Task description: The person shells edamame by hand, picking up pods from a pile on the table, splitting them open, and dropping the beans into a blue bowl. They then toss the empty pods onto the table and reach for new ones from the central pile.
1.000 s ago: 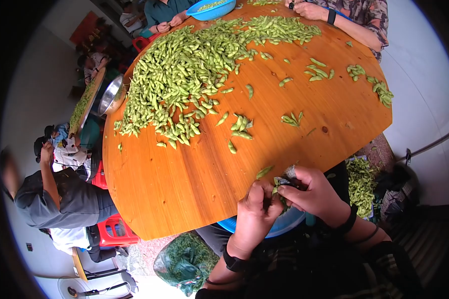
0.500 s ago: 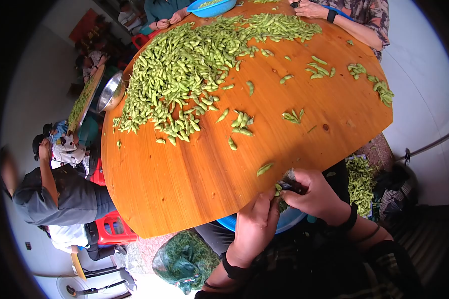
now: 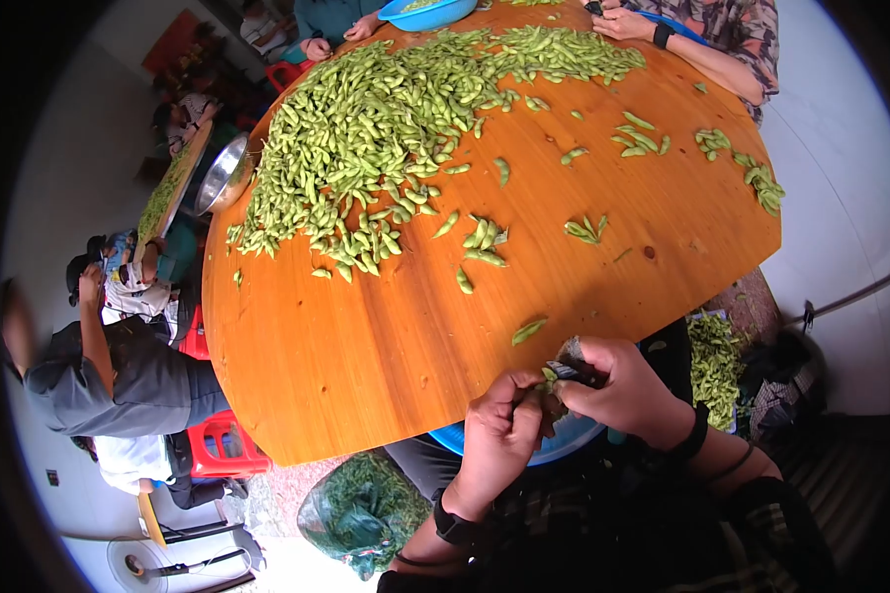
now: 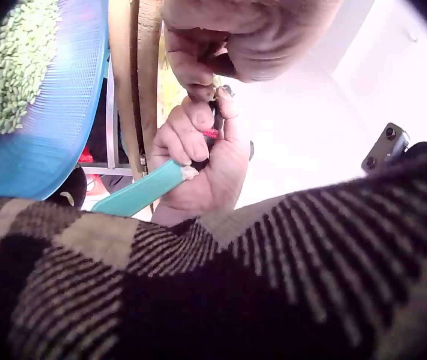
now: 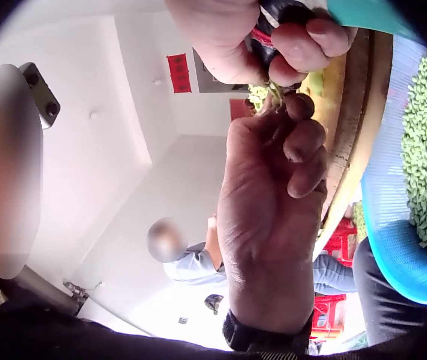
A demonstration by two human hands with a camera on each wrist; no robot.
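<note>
One green pod sits between the two hands, near the worktop's edge. Left hand: fingertips pinch the pod. Right hand: fingers curl round a teal-handled tool. Key relation: pod at the left fingertips, tool coming at it from the right-hand side; contact hidden. Pod's long axis mostly covered, cannot tell. Loose pod lies slantwise just beyond both hands, neither clearly nearer. Lower down, blue basket holds shelled beans. Farther out, a large heap of pods.
</note>
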